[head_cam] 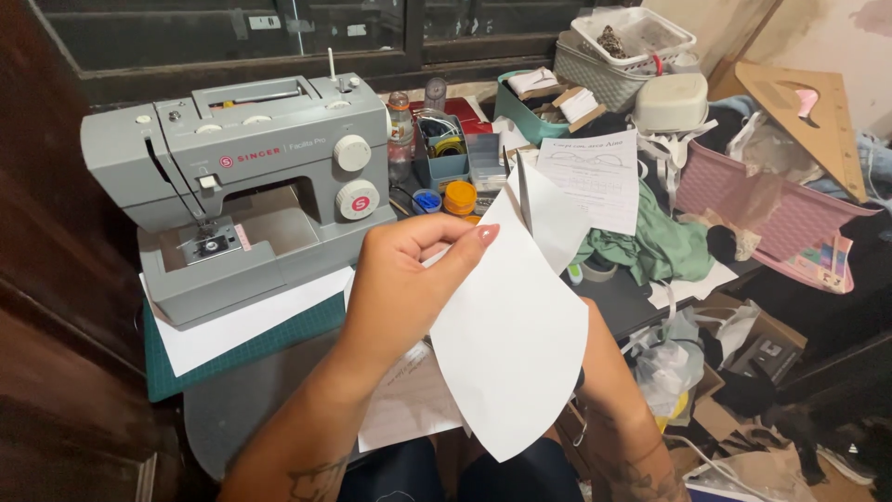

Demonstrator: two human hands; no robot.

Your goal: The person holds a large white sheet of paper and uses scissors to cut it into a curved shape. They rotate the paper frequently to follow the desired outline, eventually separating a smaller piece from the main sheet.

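My left hand (409, 279) pinches the upper edge of a curved piece of white paper (511, 353), held up in front of me over the table. A dark scissors blade (522, 191) pokes up through a cut at the top of the sheet, with a second flap of paper (557, 218) to its right. My right hand is hidden behind the paper. Only its forearm (609, 381) shows, reaching up toward the scissors.
A grey sewing machine (251, 177) stands at the left on a green cutting mat (232, 358) with white sheets under it. Behind are small pots, a printed sheet (595, 177), green cloth (660, 246), baskets and a pink bin (771, 209). Bags and boxes crowd the floor at the right.
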